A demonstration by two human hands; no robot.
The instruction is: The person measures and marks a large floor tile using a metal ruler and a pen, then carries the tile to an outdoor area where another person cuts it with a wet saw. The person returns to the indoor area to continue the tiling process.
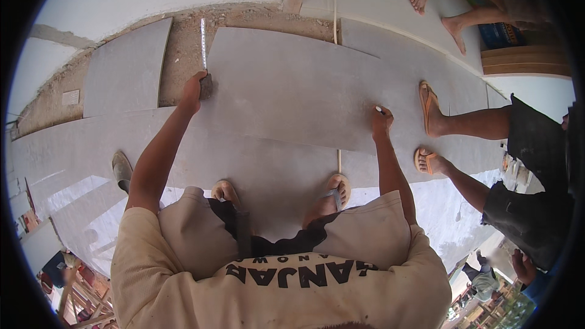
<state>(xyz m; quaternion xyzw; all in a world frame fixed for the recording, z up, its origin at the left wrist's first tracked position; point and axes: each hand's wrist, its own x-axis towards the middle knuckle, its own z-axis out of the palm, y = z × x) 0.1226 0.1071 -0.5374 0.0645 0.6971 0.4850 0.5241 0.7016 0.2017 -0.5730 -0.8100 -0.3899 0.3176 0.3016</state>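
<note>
A large grey tile lies in front of me, one edge resting over the grey tiles nearer my feet. My left hand is closed at its left edge around what looks like a tape measure with a dark body. Its white marked blade runs straight out toward the wall, over bare rough ground. Near the tile's right end, my right hand is closed on a slim pen with a white end. The hand hides most of the pen.
Another grey tile lies to the left, past a strip of bare ground. A person's sandaled foot stands at the right; another person's bare feet are farther back. A shoe sits at my left. A pale hose runs under the tile.
</note>
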